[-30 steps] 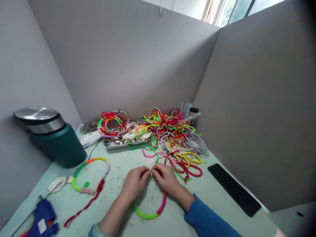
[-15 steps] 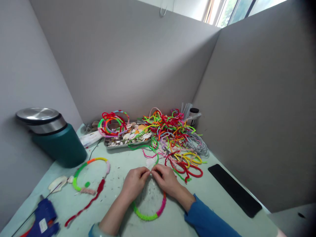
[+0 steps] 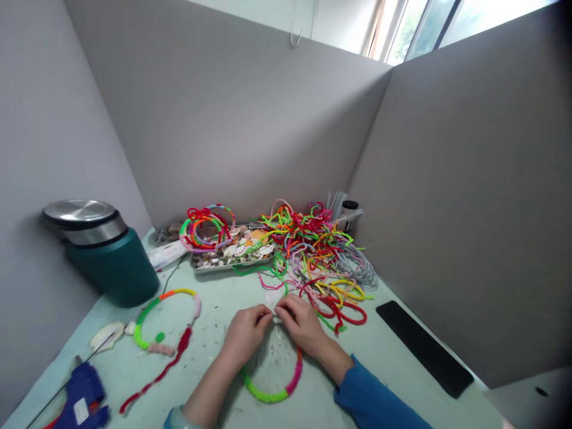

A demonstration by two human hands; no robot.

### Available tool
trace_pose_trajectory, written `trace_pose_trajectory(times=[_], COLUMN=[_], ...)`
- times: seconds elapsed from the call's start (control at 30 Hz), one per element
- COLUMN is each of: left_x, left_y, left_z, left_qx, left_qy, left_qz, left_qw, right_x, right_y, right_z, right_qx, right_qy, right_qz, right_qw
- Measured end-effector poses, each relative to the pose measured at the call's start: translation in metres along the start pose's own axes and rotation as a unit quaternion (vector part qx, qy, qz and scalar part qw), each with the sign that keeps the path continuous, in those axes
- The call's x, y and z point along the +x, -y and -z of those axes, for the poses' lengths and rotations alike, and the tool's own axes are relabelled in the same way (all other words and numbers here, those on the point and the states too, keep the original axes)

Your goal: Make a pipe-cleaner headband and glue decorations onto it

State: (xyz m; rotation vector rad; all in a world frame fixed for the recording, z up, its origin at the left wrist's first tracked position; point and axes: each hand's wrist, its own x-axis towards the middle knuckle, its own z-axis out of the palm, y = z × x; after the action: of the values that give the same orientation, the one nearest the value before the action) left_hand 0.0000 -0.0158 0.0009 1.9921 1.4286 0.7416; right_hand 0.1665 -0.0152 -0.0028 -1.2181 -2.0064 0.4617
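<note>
Both hands meet at the far side of a ring wrapped in fuzzy pipe cleaner (image 3: 268, 395), lime green, magenta and orange along its near side. My left hand (image 3: 245, 335) pinches the ring's far left part, thumb against fingers. Close by, my right hand (image 3: 301, 325) pinches its far right part, fingertips almost touching the left ones. A small pale bit shows between the fingertips, too small to make out. The hands hide the ring's far part. To the left lies a second wrapped ring (image 3: 140, 325) with a loose red pipe cleaner tail (image 3: 154, 381).
A blue glue gun (image 3: 84, 393) and a shell (image 3: 107, 336) lie at left, near a teal bottle (image 3: 114, 265). Behind the hands are a metal tray (image 3: 214, 270) of shells, finished rings (image 3: 185, 238) and tangled pipe cleaners (image 3: 308, 223). A black strip (image 3: 424, 348) lies right.
The view has shifted slightly. Both hands stay at the ring's far side with only small finger movements, and a pale bit between the fingertips shows more clearly.
</note>
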Motion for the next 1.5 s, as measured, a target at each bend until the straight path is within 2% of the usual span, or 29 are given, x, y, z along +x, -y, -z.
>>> trace_pose_trajectory(times=[0.23, 0.33, 0.43, 0.57, 0.67, 0.77, 0.87, 1.03, 1.13, 1.2, 1.37, 1.5], left_x=[0.0, 0.001, 0.0, -0.001, -0.001, 0.001, 0.005, 0.01, 0.009, 0.008, 0.006, 0.006], left_y=[0.002, 0.003, 0.002, 0.001, 0.002, 0.005, 0.009, 0.013, 0.01, 0.007, 0.007, 0.009], left_z=[-0.001, -0.002, -0.001, -0.001, -0.001, 0.0, 0.002, 0.007, 0.01, 0.012, 0.014, 0.012], left_qx=[0.028, 0.036, 0.041, 0.045, 0.037, -0.012, -0.124, -0.213, -0.315, -0.364, -0.403, -0.362], left_qy=[0.01, 0.01, 0.013, 0.017, 0.014, 0.008, -0.003, 0.011, 0.032, 0.033, 0.026, 0.027], left_qz=[0.009, 0.015, 0.018, 0.024, 0.022, 0.02, 0.034, 0.098, 0.159, 0.171, 0.171, 0.164], left_qw=[1.0, 0.999, 0.999, 0.999, 0.999, 1.0, 0.992, 0.972, 0.935, 0.915, 0.899, 0.917], right_x=[0.01, 0.026, 0.051, 0.09, 0.112, 0.122, 0.123, 0.11, 0.096, 0.084, 0.056, 0.041], right_y=[0.005, 0.001, -0.012, -0.042, -0.063, -0.077, -0.082, -0.073, -0.063, -0.055, -0.039, -0.031], right_z=[0.014, 0.029, 0.048, 0.069, 0.076, 0.076, 0.073, 0.066, 0.062, 0.06, 0.055, 0.049], right_qx=[0.021, -0.016, -0.104, -0.158, -0.186, -0.194, -0.182, -0.108, -0.032, 0.031, 0.207, 0.317], right_qy=[-0.062, -0.059, -0.038, -0.062, -0.068, -0.056, -0.036, -0.026, -0.036, -0.036, 0.008, 0.055], right_qz=[-0.005, -0.017, -0.054, -0.106, -0.151, -0.187, -0.212, -0.222, -0.233, -0.249, -0.298, -0.31], right_qw=[0.998, 0.998, 0.992, 0.98, 0.968, 0.961, 0.959, 0.969, 0.971, 0.967, 0.932, 0.895])
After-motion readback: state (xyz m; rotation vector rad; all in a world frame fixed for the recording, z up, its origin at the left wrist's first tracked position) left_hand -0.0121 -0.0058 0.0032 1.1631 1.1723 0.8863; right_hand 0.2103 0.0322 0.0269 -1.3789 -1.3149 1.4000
